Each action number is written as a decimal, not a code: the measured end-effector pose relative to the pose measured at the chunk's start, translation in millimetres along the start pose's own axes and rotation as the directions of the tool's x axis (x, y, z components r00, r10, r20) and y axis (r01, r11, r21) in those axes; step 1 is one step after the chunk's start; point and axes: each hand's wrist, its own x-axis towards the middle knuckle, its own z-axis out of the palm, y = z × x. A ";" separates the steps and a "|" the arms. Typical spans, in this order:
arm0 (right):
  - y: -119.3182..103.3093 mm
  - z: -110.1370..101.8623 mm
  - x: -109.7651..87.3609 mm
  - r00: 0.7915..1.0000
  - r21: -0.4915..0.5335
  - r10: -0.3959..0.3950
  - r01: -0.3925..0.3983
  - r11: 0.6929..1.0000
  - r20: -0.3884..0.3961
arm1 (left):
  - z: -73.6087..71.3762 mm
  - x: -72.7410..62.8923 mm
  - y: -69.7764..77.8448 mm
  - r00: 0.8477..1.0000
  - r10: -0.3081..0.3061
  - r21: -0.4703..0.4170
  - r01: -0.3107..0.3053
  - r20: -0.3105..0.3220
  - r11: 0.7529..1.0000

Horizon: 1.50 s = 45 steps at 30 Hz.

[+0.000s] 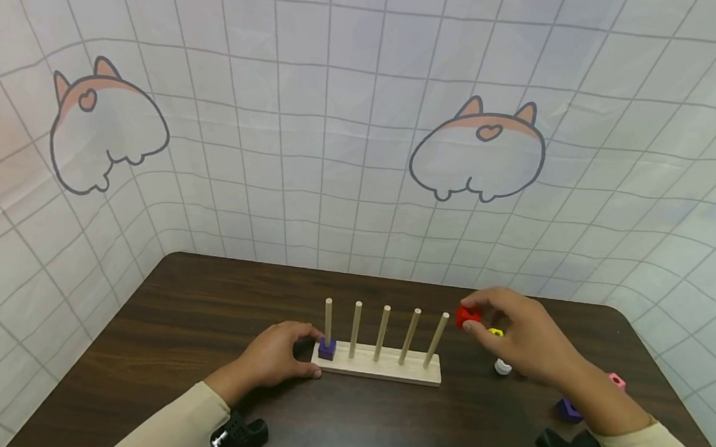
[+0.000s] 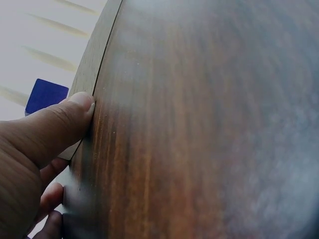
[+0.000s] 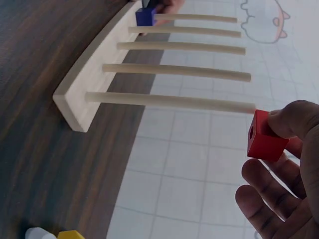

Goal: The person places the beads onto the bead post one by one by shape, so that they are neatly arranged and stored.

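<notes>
A pale wooden peg board (image 1: pixel 378 371) with a row of several upright pegs stands on the dark table. On its leftmost peg, down at the base, sits a purple block (image 1: pixel 326 349). My left hand (image 1: pixel 275 354) grips the board's left end, the thumb (image 2: pixel 75 107) against its front edge and fingers behind. Between thumb and fingers, my right hand (image 1: pixel 529 335) pinches a red block (image 3: pixel 266 142) with a hole in it. The red block is up near the top of the rightmost peg (image 3: pixel 174 101), just to its right; whether they touch I cannot tell.
Right of the board lie a white bead (image 1: pixel 502 367) and a yellow block (image 1: pixel 496 332), partly behind my right hand. A pink block (image 1: pixel 617 381) and another purple block (image 1: pixel 568 410) are partly covered by my right forearm. A white gridded curtain (image 1: pixel 359 202) hangs behind the table (image 1: pixel 342 426).
</notes>
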 end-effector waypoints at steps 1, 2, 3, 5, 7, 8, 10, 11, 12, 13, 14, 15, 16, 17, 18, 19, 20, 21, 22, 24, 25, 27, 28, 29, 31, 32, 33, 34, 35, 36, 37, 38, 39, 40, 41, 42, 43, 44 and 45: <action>-0.9 -0.4 1.6 1.000 0.001 0.001 -0.001 1.000 0.000 | -0.1 0.1 -0.1 1.000 -0.001 0.000 0.001 0.001 1.000; -1.9 -0.8 3.2 1.000 -0.001 0.003 -0.003 1.000 0.001 | -0.3 0.1 0.0 1.000 -0.002 -0.001 0.002 0.002 1.000; -3.1 -1.1 4.8 1.000 -0.006 0.005 -0.005 1.000 0.000 | -0.4 0.1 0.0 1.000 -0.004 -0.001 0.004 0.003 1.000; -5.6 -1.7 7.8 1.000 -0.015 0.009 -0.009 1.000 0.000 | -0.7 0.1 0.2 1.000 -0.007 -0.002 0.007 0.006 1.000; -8.1 -1.9 10.5 1.000 -0.020 0.014 -0.014 1.000 0.002 | -0.8 0.2 0.2 1.000 -0.010 -0.002 0.010 0.007 1.000; -9.2 -1.9 11.8 1.000 -0.020 0.017 -0.016 1.000 0.005 | -0.8 0.2 0.3 1.000 -0.010 -0.002 0.010 0.007 1.000; -11.0 -1.4 14.0 1.000 -0.011 0.017 -0.017 1.000 0.010 | -0.9 0.1 0.4 1.000 -0.011 -0.003 0.011 0.008 1.000; -11.7 -0.9 15.0 1.000 0.000 0.015 -0.015 1.000 0.014 | -0.9 0.0 0.5 1.000 -0.011 -0.003 0.011 0.009 1.000; -12.2 -0.3 16.0 1.000 0.010 0.011 -0.011 1.000 0.017 | -0.9 0.0 0.5 1.000 -0.010 -0.003 0.010 0.008 1.000; -12.3 0.4 16.7 1.000 0.019 0.005 -0.006 1.000 0.020 | -0.9 -0.1 0.6 1.000 -0.009 -0.003 0.009 0.009 1.000; -12.5 1.1 17.5 1.000 0.029 0.001 -0.002 1.000 0.023 | -0.9 -0.1 0.8 1.000 -0.008 -0.002 0.008 0.010 1.000; -12.7 1.8 18.2 1.000 0.039 -0.005 0.004 0.999 0.026 | -0.9 -0.1 0.9 1.000 -0.007 -0.002 0.007 0.010 1.000; -12.8 2.5 18.8 1.000 0.046 -0.011 0.009 0.999 0.028 | -1.0 -0.2 1.1 1.000 -0.006 -0.001 0.006 0.011 1.000; -13.0 3.1 19.5 0.999 0.053 -0.018 0.016 0.998 0.029 | -1.1 -0.2 1.3 1.000 -0.005 -0.001 0.005 0.011 1.000; -13.1 3.6 19.9 0.999 0.052 -0.018 0.017 0.999 0.031 | -1.2 -0.3 1.5 1.000 -0.005 -0.003 0.005 0.012 1.000; -13.3 4.1 20.3 0.999 0.051 -0.016 0.015 0.999 0.033 | -1.3 -0.4 1.7 1.000 -0.004 -0.005 0.004 0.014 1.000; -13.7 4.5 20.9 0.999 0.050 -0.016 0.014 0.999 0.035 | -1.4 -0.6 1.9 1.000 -0.003 -0.007 0.003 0.015 1.000; -14.1 5.1 21.5 0.999 0.049 -0.016 0.014 0.999 0.038 | -1.6 -0.9 2.1 1.000 -0.001 -0.010 0.001 0.017 1.000; -14.6 5.7 22.2 0.999 0.047 -0.012 0.010 0.999 0.043 | -1.8 -1.1 2.3 1.000 0.001 -0.013 -0.001 0.018 1.000; -15.8 7.1 23.8 0.999 0.044 0.000 -0.003 0.999 0.052 | -2.1 -1.5 2.4 1.000 0.003 -0.016 -0.003 0.020 1.000; -16.4 7.9 24.9 0.998 0.047 0.000 -0.003 0.999 0.056 | -2.2 -1.6 2.4 1.000 0.004 -0.017 -0.004 0.020 1.000; -17.7 9.9 26.9 0.998 0.054 -0.003 0.000 0.999 0.063 | -2.4 -2.0 2.6 1.000 0.004 -0.016 -0.004 0.020 1.000; -18.2 11.0 27.9 0.998 0.059 -0.005 0.002 0.998 0.062 | -2.4 -2.1 2.5 1.000 0.002 -0.015 -0.002 0.018 1.000; -18.9 12.1 28.9 0.998 0.068 -0.009 0.005 0.998 0.061 | -2.3 -2.1 2.4 1.000 0.001 -0.015 0.000 0.017 1.000; -20.0 14.4 30.8 0.998 0.082 -0.030 0.025 0.996 0.057 | -2.4 -2.3 2.3 1.000 0.001 -0.015 0.000 0.014 1.000; -20.6 15.5 31.7 0.998 0.088 -0.042 0.037 0.995 0.053 | -2.4 -2.3 2.4 1.000 0.001 -0.014 -0.001 0.013 1.000; -21.2 16.5 32.5 0.997 0.095 -0.051 0.046 0.994 0.049 | -2.4 -2.2 2.3 1.000 0.001 -0.013 -0.001 0.013 1.000; -21.7 17.6 33.3 0.997 0.102 -0.058 0.052 0.993 0.048 | -2.5 -2.2 2.2 1.000 0.002 -0.013 -0.002 0.013 1.000; -22.3 18.5 34.3 0.997 0.107 -0.061 0.056 0.993 0.048 | -2.5 -2.2 2.2 1.000 0.003 -0.012 -0.003 0.012 1.000; -22.8 19.6 35.3 0.997 0.106 -0.068 0.063 0.992 0.047 | -2.6 -2.1 2.1 1.000 0.004 -0.011 -0.004 0.011 1.000; -23.3 20.7 36.4 0.996 0.105 -0.074 0.069 0.992 0.044 | -2.6 -2.1 2.1 1.000 0.004 -0.011 -0.003 0.012 1.000; -23.9 21.7 37.7 0.996 0.104 -0.073 0.067 0.992 0.046 | -2.5 -2.0 1.9 1.000 0.004 -0.010 -0.004 0.011 1.000; -24.4 22.8 39.0 0.996 0.104 -0.071 0.066 0.992 0.047 | -2.4 -1.8 1.7 1.000 0.006 -0.010 -0.006 0.010 1.000; -25.0 23.8 40.2 0.996 0.101 -0.072 0.067 0.993 0.047 | -2.3 -1.7 1.5 1.000 0.006 -0.010 -0.006 0.008 1.000; -25.6 25.1 41.4 0.996 0.098 -0.073 0.068 0.993 0.048 | -2.2 -1.5 1.3 1.000 0.007 -0.010 -0.007 0.007 1.000; -26.2 26.2 42.5 0.996 0.094 -0.073 0.069 0.993 0.050 | -2.1 -1.4 1.3 1.000 0.008 -0.010 -0.008 0.007 1.000; -26.9 27.4 43.4 0.996 0.094 -0.072 0.067 0.993 0.052 | -2.0 -1.3 1.1 1.000 0.008 -0.011 -0.008 0.007 1.000; -27.7 28.4 44.3 0.996 0.094 -0.070 0.065 0.993 0.054 | -1.9 -1.1 1.0 1.000 0.009 -0.011 -0.009 0.006 1.000; -28.4 29.3 45.1 0.996 0.092 -0.068 0.063 0.994 0.057 | -1.8 -0.9 0.9 1.000 0.009 -0.011 -0.009 0.007 1.000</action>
